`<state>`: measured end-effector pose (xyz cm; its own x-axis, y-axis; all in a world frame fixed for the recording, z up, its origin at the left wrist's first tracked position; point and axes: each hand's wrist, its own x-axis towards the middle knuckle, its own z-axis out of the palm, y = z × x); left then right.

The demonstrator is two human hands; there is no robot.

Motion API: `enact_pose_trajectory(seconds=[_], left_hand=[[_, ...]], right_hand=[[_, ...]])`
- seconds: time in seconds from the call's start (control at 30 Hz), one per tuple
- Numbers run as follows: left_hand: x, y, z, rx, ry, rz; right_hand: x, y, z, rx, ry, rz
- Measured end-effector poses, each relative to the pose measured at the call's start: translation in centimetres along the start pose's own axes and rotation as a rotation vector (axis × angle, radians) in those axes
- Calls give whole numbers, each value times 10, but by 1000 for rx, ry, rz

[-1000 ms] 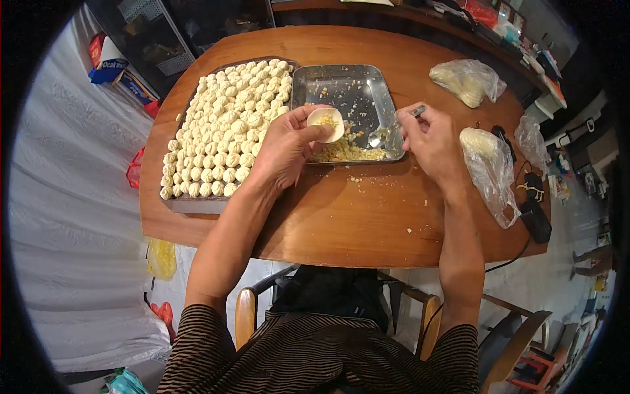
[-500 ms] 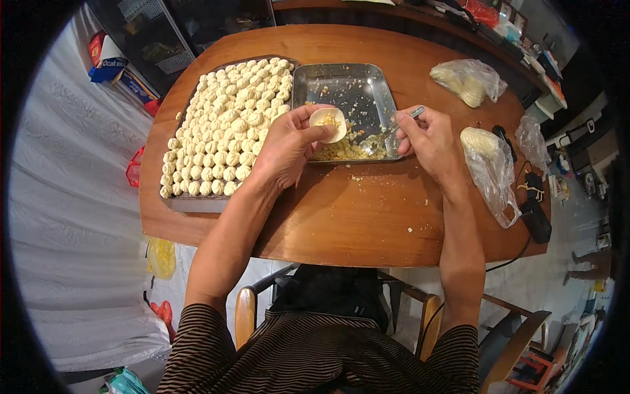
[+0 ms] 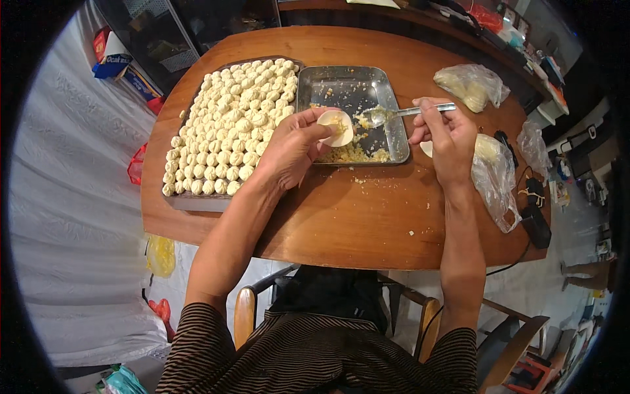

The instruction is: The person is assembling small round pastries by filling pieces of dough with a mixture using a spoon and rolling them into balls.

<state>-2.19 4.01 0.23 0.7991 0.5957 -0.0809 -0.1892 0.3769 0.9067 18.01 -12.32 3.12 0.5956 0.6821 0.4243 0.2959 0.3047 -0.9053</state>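
My left hand pinches a round pale dough wrapper with a little chopped filling on it, above the left side of a metal tray. A metal spoon is gripped in my right hand. The spoon's bowl, carrying some filling, hangs over the tray and points toward the wrapper. Loose yellowish filling lies mostly along the tray's near side. Another pale round piece shows beside my right fingers; whether they touch it I cannot tell. Rows of pleated dumplings cover a broad tray at the left.
On the table, crumbs lie in front of the metal tray. To the right are a clear plastic bag of dough wrappers, another such bag farther back, and a black adapter with its cable. A wooden chair stands at lower right.
The spoon has risen from the filling at the tray's near side, now with filling on it, and turned toward the wrapper. My right hand has shifted right; my left still holds the wrapper.
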Motion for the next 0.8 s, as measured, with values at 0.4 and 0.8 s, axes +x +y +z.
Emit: enact_pose_trajectory(seconds=[0.4, 0.8], left_hand=[[-5, 3, 10, 82, -7, -5], [-5, 2, 11, 60, -36, 8]], right_hand=[[-17, -5, 22, 25, -109, -109], [-12, 5, 20, 83, -55, -47]])
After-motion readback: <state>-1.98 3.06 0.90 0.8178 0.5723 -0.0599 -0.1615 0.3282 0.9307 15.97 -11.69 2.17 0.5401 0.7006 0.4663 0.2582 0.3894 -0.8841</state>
